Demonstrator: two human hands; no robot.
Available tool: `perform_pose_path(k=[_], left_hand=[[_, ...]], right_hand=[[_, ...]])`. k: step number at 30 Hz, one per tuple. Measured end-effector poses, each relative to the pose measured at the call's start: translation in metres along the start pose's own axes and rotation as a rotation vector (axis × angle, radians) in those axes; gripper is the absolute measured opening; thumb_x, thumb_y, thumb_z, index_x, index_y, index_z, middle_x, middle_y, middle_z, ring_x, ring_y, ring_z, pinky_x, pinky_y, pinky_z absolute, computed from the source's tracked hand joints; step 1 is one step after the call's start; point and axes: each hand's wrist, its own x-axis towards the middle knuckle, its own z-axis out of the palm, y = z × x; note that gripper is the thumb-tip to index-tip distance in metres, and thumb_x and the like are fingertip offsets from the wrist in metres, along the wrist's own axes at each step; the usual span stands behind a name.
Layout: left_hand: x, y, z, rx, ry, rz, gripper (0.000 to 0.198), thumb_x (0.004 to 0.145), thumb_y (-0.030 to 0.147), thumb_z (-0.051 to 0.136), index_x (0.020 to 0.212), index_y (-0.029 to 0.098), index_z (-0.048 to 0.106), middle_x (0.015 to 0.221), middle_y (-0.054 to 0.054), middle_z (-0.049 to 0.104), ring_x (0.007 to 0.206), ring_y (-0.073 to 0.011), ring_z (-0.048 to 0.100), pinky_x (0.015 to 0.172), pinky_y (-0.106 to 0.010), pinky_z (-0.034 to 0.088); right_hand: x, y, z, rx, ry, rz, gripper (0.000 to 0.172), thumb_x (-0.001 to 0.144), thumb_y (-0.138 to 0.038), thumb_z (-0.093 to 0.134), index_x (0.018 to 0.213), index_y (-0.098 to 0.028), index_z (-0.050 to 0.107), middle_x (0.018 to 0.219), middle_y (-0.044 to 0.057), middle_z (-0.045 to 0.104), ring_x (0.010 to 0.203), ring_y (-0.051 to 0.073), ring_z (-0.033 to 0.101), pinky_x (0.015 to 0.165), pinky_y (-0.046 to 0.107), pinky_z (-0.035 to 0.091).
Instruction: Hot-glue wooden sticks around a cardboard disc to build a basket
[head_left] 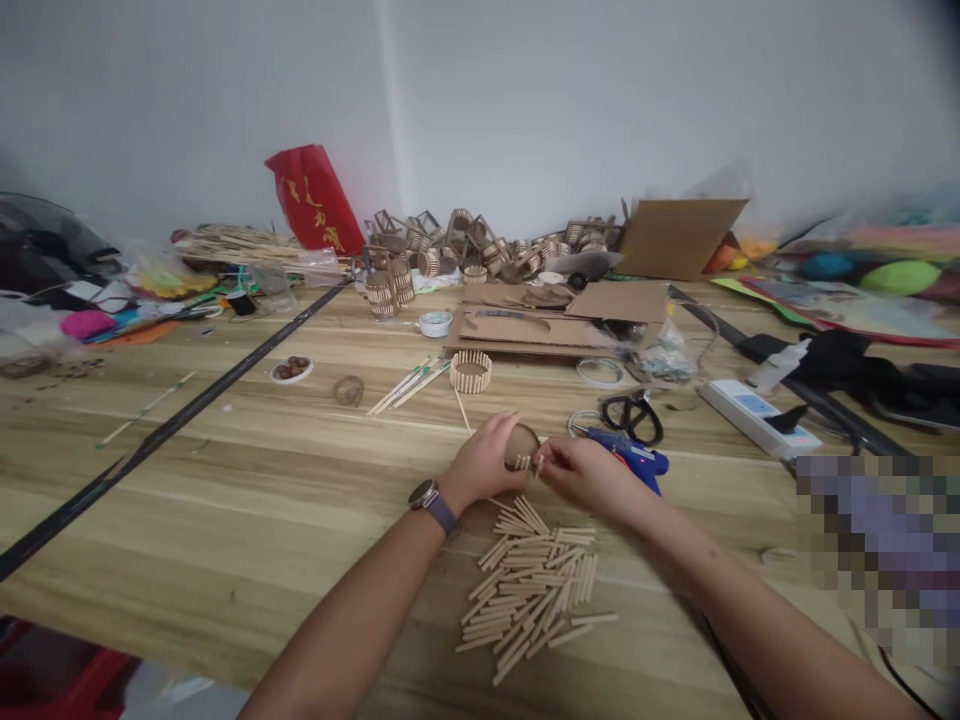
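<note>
My left hand (491,462), with a watch (424,494) on its wrist, is closed around a small round cardboard ring (523,445). Short wooden sticks stand side by side along part of the ring's near edge. At the ring's right side, my right hand (574,470) pinches a short wooden stick (538,465) against or very close to it. Just below both hands lies a loose pile of short wooden sticks (525,580). Beyond them stands a ring fenced with upright sticks (471,372).
A blue glue gun (630,455) and black-handled scissors (634,415) lie right of my hands. Farther back are cardboard sheets (525,335), a heap of little stick baskets (480,245) and a red bag (315,200). A white power strip (757,418) sits at right.
</note>
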Motion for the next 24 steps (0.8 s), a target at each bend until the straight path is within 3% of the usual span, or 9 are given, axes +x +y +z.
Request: perform_pose_path(k=[17, 24], left_hand=[[0.0, -0.003, 0.003, -0.007, 0.015, 0.021, 0.08, 0.063, 0.018, 0.067, 0.137, 0.014, 0.037, 0.139, -0.016, 0.045, 0.131, -0.0298, 0.042, 0.112, -0.045, 0.035], [0.001, -0.001, 0.0, -0.013, 0.002, 0.0, 0.081, 0.063, 0.018, 0.069, 0.137, 0.015, 0.037, 0.139, -0.016, 0.044, 0.131, -0.0302, 0.041, 0.112, -0.047, 0.035]], right_hand=[[0.0, -0.003, 0.003, -0.015, 0.047, -0.05, 0.015, 0.079, -0.022, 0.048, 0.075, -0.019, 0.063, 0.068, 0.003, 0.066, 0.062, 0.016, 0.056, 0.056, 0.025, 0.038], [-0.002, 0.002, -0.022, 0.005, 0.106, -0.099, 0.015, 0.081, -0.023, 0.043, 0.082, -0.021, 0.058, 0.073, 0.003, 0.068, 0.067, 0.018, 0.061, 0.064, 0.026, 0.045]])
